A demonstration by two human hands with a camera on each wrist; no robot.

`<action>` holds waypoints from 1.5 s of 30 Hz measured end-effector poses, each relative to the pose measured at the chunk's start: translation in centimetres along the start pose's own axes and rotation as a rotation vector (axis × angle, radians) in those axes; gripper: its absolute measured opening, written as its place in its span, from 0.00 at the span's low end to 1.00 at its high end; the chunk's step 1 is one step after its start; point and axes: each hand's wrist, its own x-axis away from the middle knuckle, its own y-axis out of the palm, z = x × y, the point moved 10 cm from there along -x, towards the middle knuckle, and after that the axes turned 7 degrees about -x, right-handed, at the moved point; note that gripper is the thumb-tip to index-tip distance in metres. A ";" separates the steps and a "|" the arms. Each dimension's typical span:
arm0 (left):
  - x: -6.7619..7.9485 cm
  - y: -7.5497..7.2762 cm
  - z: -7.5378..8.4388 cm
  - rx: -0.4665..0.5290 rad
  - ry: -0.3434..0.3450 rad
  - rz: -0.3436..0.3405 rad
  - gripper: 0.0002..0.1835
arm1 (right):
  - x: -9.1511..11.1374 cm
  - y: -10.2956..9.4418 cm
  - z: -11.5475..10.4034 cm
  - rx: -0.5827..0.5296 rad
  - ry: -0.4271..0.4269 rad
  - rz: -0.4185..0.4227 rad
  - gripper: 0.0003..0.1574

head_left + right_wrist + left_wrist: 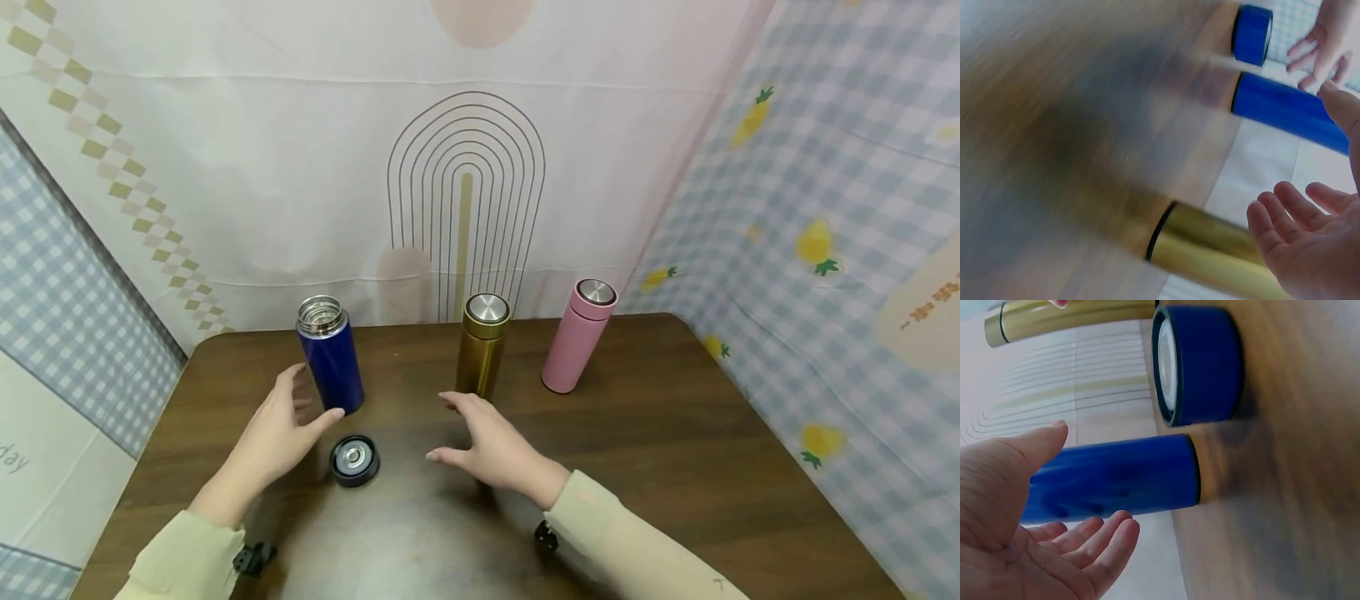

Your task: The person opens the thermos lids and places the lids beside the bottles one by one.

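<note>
A blue thermos flask (331, 367) stands upright without its lid, its steel mouth showing. Its blue lid (355, 461) lies on the table just in front, inner side up. My left hand (273, 429) is beside the flask, thumb and fingers apart around its near left side; in the left wrist view a gap seems to lie between the fingers and the blue flask (1122, 472). Before the lidded gold thermos flask (482, 350) hovers my right hand (498, 446), its fingers loosely extended and holding nothing. The gold flask's lower end is partly hidden by that hand.
A pink thermos flask (577, 337) with its lid on stands at the back right. The brown wooden table (675, 467) ends against a patterned white cloth (300, 167); checked cloth (810, 167) hangs along the right side.
</note>
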 end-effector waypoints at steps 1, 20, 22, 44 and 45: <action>0.4 0.1 0.0 -0.001 -0.002 -0.001 0.51 | 0.3 -0.5 0.3 -0.010 0.003 0.006 0.52; 2.0 2.7 3.1 0.036 0.097 -0.032 0.44 | 3.1 -6.5 4.5 -0.053 0.044 0.144 0.51; 1.9 3.0 3.4 0.046 0.110 -0.037 0.44 | 3.2 -6.9 4.7 -0.054 0.044 0.155 0.51; -0.5 6.7 9.2 0.073 0.211 -0.083 0.41 | 2.1 -12.3 3.9 -0.076 0.015 0.263 0.49; -0.6 6.9 9.5 0.071 0.214 -0.085 0.41 | 1.8 -12.6 3.7 -0.080 0.013 0.269 0.49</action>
